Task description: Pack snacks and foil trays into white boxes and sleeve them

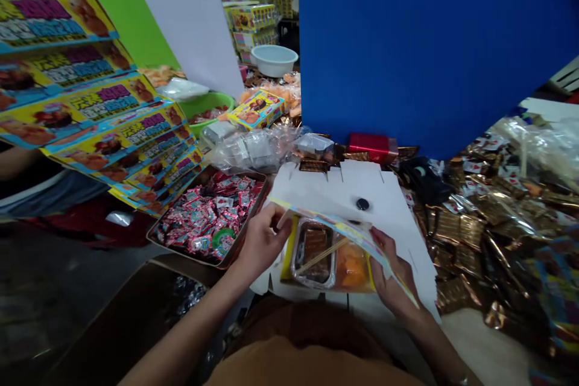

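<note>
A small yellow printed carton point(288, 250) lies open in front of me on flattened white cardboard point(384, 193). Inside it sit a foil tray point(295, 271) with a brown bar-shaped packet point(316, 241), a pair of wooden sticks point(323, 256) laid slantwise, and an orange-coloured packet point(354, 268). My left hand point(262, 241) pinches the carton's left edge near the raised lid. At the right end, my right hand point(395, 274) grips the carton, partly hidden by the lid panel point(362, 238), which stands up edge-on to me.
Left of the cardboard is a tin tray point(154, 235) full of small pink sachets point(199, 211). Printed carton sheets point(113, 108) lean above it. Brown-gold packets point(456, 235) heap up on the right. A blue panel point(407, 42) rises behind, with a red tin point(371, 148) at its foot.
</note>
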A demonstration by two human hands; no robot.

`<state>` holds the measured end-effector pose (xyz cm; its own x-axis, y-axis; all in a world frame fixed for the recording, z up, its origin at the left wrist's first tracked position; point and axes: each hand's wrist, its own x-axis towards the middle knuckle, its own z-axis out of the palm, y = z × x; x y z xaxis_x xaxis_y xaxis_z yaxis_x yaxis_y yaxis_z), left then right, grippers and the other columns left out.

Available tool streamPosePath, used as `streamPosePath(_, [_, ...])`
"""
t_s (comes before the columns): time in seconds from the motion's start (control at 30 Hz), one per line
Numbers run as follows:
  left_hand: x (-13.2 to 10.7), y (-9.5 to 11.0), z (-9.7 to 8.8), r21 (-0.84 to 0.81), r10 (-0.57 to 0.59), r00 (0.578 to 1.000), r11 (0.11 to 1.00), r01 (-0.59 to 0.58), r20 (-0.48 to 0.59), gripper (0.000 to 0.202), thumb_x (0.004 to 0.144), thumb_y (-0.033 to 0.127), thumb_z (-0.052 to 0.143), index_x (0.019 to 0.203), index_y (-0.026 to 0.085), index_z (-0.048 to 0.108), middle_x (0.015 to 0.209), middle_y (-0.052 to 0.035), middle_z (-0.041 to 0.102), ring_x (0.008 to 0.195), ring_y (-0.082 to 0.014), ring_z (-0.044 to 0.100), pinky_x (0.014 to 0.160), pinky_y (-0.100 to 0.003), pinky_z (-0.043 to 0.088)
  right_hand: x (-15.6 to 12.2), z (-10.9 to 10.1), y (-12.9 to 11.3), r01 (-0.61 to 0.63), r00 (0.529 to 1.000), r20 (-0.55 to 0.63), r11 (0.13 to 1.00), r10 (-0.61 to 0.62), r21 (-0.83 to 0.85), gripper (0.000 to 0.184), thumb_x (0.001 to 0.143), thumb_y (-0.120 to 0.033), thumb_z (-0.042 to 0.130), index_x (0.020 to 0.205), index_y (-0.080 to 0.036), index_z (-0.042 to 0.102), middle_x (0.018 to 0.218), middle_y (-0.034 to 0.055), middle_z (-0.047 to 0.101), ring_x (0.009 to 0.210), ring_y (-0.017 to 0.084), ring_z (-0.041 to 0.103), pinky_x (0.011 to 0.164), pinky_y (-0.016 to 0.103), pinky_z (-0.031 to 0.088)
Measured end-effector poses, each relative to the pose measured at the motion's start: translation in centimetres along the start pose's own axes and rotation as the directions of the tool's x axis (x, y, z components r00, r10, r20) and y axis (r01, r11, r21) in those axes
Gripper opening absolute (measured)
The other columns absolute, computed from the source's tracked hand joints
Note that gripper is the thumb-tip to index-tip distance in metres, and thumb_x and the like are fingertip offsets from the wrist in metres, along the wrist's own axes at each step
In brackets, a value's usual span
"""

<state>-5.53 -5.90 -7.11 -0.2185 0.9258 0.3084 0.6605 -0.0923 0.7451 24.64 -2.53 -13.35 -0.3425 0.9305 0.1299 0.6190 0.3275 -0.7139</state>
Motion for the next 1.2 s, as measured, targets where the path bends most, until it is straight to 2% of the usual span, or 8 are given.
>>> streamPosePath(0.1, [-0.1,0.8,0.4,0.011,0.090,0.992,0.996,-0.092,0.086,0.021,0.085,0.018,0.052,0.103,0.016,0.061,0.104,-0.0087,0.063,0.099,-0.0211,0.060,0.089,-0.037,0.049,0.0,0.2,0.0,-0.026,0.999,0.036,1.000,0.026,-0.009,0.058,0.087,-0.033,0.052,0.142,-0.024,0.035,0.122,0.0098,0.066,0.093,0.025,0.071,0.073,0.032,0.059])
streamPosePath(0.27, [-1.7,-0.8,1.6,0.061,0.072,0.987,0.995,-0.082,0.145,0.030,0.081,0.020,0.058,0.110,0.016,0.059,0.109,-0.0111,0.059,0.103,-0.0230,0.060,0.090,-0.039,0.051,-0.1,0.1,0.4,-0.031,0.998,0.054,0.998,0.028,0.063,0.062,0.086,-0.037,0.055,0.142,-0.022,0.036,0.119,0.0114,0.068,0.098,0.028,0.070,0.077,0.034,0.058])
streamPosePath(0.43, [-4.1,-2.8,1.2,0.131,0.052,0.974,0.988,-0.082,0.221,0.042,0.083,0.028,0.059,0.124,0.020,0.054,0.124,-0.0126,0.056,0.118,-0.0275,0.055,0.101,-0.046,0.046,0.2,-2.2,0.7,-0.030,0.938,0.347,0.992,-0.014,0.122,0.084,0.082,-0.043,0.063,0.151,-0.021,0.023,0.124,0.0132,0.065,0.105,0.031,0.067,0.084,0.041,0.058])
streamPosePath(0.6, [-6.2,-4.8,-0.8,0.058,0.247,0.787,0.940,-0.336,0.565,0.099,0.076,0.050,0.070,0.153,0.028,0.012,0.161,-0.0144,0.007,0.146,-0.0400,0.015,0.115,-0.058,0.023,0.3,-3.9,1.8,0.194,0.834,0.509,0.977,-0.213,0.091,0.091,0.082,-0.044,0.066,0.154,-0.032,0.012,0.153,0.0100,0.036,0.135,0.030,0.043,0.111,0.046,0.038])
streamPosePath(0.7, [-6.5,-6.9,-0.5,0.042,0.320,0.700,0.894,-0.447,0.639,0.095,0.080,0.051,0.067,0.152,0.036,0.007,0.162,-0.0102,0.008,0.145,-0.0419,0.015,0.114,-0.062,0.021,0.2,-3.7,3.0,0.215,0.832,0.520,0.976,-0.194,0.020,0.076,0.089,-0.039,0.058,0.152,-0.038,0.016,0.158,0.0038,0.024,0.142,0.028,0.030,0.116,0.048,0.030])
streamPosePath(0.9, [-2.9,-4.1,-2.4,-0.152,0.219,0.774,0.975,-0.160,0.594,0.078,0.078,0.043,0.071,0.145,0.034,0.032,0.157,-0.0090,0.029,0.139,-0.0309,0.037,0.112,-0.042,0.036,0.6,-2.7,2.6,0.259,0.887,0.371,0.962,-0.274,0.091,0.084,0.083,-0.037,0.066,0.152,-0.039,0.017,0.162,0.0022,0.010,0.147,0.030,0.016,0.117,0.049,0.026])
streamPosePath(1.03, [0.4,-0.8,-4.5,-0.203,0.025,0.802,0.972,0.120,0.596,0.067,0.077,0.042,0.072,0.136,0.027,0.044,0.144,-0.0096,0.048,0.127,-0.0280,0.051,0.106,-0.039,0.043,2.3,-2.1,0.2,0.279,0.922,0.192,0.922,-0.336,0.270,0.085,0.070,-0.037,0.078,0.144,-0.023,0.037,0.148,0.0151,0.038,0.137,0.032,0.038,0.111,0.048,0.037])
streamPosePath(1.2, [1.4,-1.4,-2.4,-0.378,-0.037,0.845,0.883,0.278,0.534,0.076,0.063,0.048,0.081,0.128,0.022,0.049,0.128,-0.0116,0.061,0.118,-0.0332,0.057,0.103,-0.048,0.045,4.6,-0.9,-1.7,-0.015,0.987,0.130,0.762,-0.092,0.647,0.065,0.067,-0.050,0.078,0.119,-0.020,0.054,0.118,0.0125,0.065,0.106,0.030,0.064,0.092,0.044,0.052])
